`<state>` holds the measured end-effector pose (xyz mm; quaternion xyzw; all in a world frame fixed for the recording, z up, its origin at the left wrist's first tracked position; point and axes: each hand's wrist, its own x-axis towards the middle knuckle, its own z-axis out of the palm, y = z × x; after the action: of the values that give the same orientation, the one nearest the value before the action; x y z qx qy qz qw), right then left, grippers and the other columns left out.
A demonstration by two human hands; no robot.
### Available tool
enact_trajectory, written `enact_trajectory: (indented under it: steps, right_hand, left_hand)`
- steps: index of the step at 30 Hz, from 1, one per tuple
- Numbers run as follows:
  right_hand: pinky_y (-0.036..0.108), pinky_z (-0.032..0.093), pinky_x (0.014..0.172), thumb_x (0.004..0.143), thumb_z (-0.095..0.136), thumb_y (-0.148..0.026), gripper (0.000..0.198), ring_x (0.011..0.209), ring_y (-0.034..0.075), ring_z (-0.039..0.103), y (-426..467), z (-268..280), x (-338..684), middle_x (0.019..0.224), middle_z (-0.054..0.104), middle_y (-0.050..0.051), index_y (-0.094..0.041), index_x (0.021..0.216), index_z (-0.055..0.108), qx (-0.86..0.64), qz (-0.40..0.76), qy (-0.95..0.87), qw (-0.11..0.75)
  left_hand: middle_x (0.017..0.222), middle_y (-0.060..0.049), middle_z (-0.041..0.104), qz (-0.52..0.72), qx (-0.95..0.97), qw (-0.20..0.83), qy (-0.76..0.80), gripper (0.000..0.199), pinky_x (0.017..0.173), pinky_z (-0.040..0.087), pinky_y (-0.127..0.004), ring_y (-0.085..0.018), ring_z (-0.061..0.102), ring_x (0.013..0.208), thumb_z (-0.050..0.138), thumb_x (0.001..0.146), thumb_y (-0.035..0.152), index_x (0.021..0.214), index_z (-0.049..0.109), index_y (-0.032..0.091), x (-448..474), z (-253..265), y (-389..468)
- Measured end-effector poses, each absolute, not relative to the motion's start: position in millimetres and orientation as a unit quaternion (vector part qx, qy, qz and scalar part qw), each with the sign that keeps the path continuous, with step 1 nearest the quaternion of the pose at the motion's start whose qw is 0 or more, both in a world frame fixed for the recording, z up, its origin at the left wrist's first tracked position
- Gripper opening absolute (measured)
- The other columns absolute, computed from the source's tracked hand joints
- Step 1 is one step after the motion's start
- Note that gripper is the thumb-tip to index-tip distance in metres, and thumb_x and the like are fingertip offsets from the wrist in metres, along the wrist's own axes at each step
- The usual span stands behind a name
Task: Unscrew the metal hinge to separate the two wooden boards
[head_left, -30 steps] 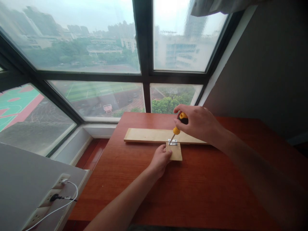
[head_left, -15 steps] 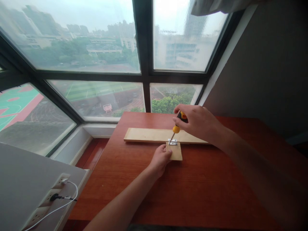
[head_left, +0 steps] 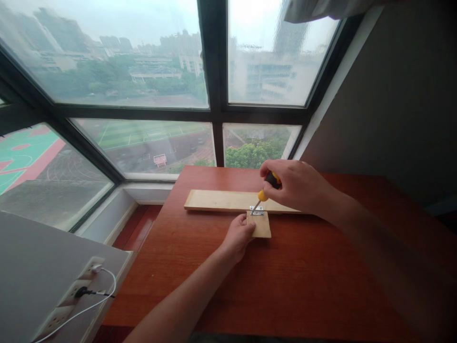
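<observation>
A small wooden board [head_left: 261, 227] was grasped at its left edge by the left hand [head_left: 240, 233], with the thumb laid over its upper face; the other fingers were mostly hidden, and whether the board was resting flat or slightly lifted could not be told. Just beyond it, a long wooden board [head_left: 217, 201] was laid crosswise on the reddish-brown surface [head_left: 285, 286], its right end covered from view by the right forearm. The junction of the two boards was bridged by a metal hinge [head_left: 257, 211], whose near leaf was set on the small board.

A screwdriver [head_left: 263, 196] with a yellow and black handle was gripped by the right hand [head_left: 296, 183], between thumb and curled fingers. It was held at a tilt, its handle up and to the right and its tip brought down to the left part of the near leaf; whether a screw was engaged was too small to be seen.

Behind the surface, a dark window frame [head_left: 214, 114] was seen, with trees [head_left: 252, 153] visible through the glass. At lower left, a white cable [head_left: 113, 281] and a black plug [head_left: 81, 292] were connected to wall sockets [head_left: 57, 320].
</observation>
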<state>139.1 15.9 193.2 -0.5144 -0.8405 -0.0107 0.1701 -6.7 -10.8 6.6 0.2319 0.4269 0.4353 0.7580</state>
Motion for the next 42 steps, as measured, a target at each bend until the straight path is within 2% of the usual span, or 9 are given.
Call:
enact_trajectory:
  steps: [8,13,19,22,25,27,31,38,42]
  right_hand:
    - [0.028,0.034,0.058,0.083,0.056,-0.028,0.012,0.068,0.017,0.059,17.5,191.7,140.1,0.080,0.068,0.001,-0.022,0.092,0.062,-0.528,-0.033,-0.831,0.169]
    - [0.029,0.035,0.058,0.090,0.052,-0.039,0.020,0.066,0.017,0.058,18.5,192.0,139.0,0.077,0.066,0.001,-0.022,0.091,0.061,-0.526,-0.023,-0.831,0.176]
    - [0.029,0.044,0.075,0.082,0.057,-0.023,0.033,0.092,0.020,0.064,16.5,193.4,140.8,0.112,0.068,0.005,-0.019,0.114,0.057,-0.478,0.029,-0.854,0.204]
    - [0.031,0.045,0.072,0.085,0.057,-0.033,0.036,0.091,0.022,0.065,16.7,194.1,140.8,0.113,0.069,0.006,-0.019,0.118,0.057,-0.502,0.010,-0.845,0.185]
    - [0.032,0.043,0.065,0.090,0.053,-0.046,0.036,0.082,0.023,0.065,19.1,193.8,140.5,0.098,0.071,0.006,-0.020,0.113,0.062,-0.547,-0.026,-0.821,0.162]
    - [0.032,0.043,0.066,0.090,0.052,-0.043,0.033,0.081,0.023,0.065,20.3,193.9,140.7,0.093,0.072,0.005,-0.020,0.112,0.062,-0.551,-0.020,-0.819,0.163]
    - [0.030,0.045,0.068,0.085,0.058,-0.030,0.038,0.083,0.019,0.065,19.2,195.5,141.2,0.107,0.070,0.006,-0.019,0.121,0.058,-0.521,0.029,-0.833,0.183]
    - [0.032,0.042,0.063,0.089,0.055,-0.042,0.032,0.075,0.021,0.063,19.1,194.0,140.3,0.089,0.071,0.005,-0.018,0.110,0.062,-0.544,-0.013,-0.818,0.189]
    - [0.031,0.042,0.065,0.084,0.056,-0.029,0.031,0.082,0.021,0.065,17.0,193.4,140.5,0.106,0.070,0.005,-0.020,0.114,0.060,-0.531,-0.023,-0.825,0.191]
  left_hand:
    - [0.090,-0.008,0.072,0.433,0.255,0.742,0.444,0.030,0.069,0.054,-0.027,-0.018,0.068,0.075,0.070,0.070,0.011,0.099,0.061,0.014,-5.2,4.1,-11.4]
    - [0.091,-0.009,0.072,0.426,0.259,0.746,0.441,0.030,0.067,0.053,-0.025,-0.017,0.068,0.075,0.067,0.071,0.009,0.100,0.060,0.014,-5.6,5.5,-11.5]
    - [0.092,-0.009,0.072,0.426,0.256,0.747,0.441,0.030,0.067,0.054,-0.026,-0.017,0.068,0.075,0.066,0.071,0.009,0.100,0.060,0.014,-6.5,7.6,-12.0]
    - [0.092,-0.009,0.072,0.426,0.254,0.748,0.441,0.027,0.067,0.054,-0.025,-0.017,0.067,0.075,0.065,0.073,0.008,0.099,0.059,0.013,-6.5,8.1,-11.9]
    - [0.091,-0.009,0.072,0.425,0.254,0.750,0.438,0.028,0.066,0.053,-0.024,-0.016,0.067,0.074,0.064,0.073,0.007,0.100,0.059,0.013,-6.2,7.4,-11.4]
    - [0.090,-0.009,0.072,0.426,0.256,0.751,0.435,0.030,0.065,0.053,-0.024,-0.015,0.067,0.072,0.064,0.072,0.007,0.101,0.059,0.012,-6.1,6.3,-10.9]
    - [0.088,-0.008,0.072,0.430,0.255,0.749,0.435,0.030,0.065,0.053,-0.024,-0.015,0.066,0.071,0.066,0.070,0.007,0.099,0.058,0.012,-6.2,5.4,-10.6]
    - [0.087,-0.007,0.071,0.425,0.252,0.748,0.443,0.031,0.063,0.052,-0.022,-0.015,0.066,0.071,0.069,0.071,0.010,0.100,0.058,0.014,-6.8,9.4,-11.6]
    - [0.087,-0.007,0.071,0.427,0.251,0.748,0.442,0.033,0.063,0.052,-0.022,-0.015,0.066,0.071,0.069,0.070,0.010,0.100,0.057,0.014,-7.2,9.8,-12.2]
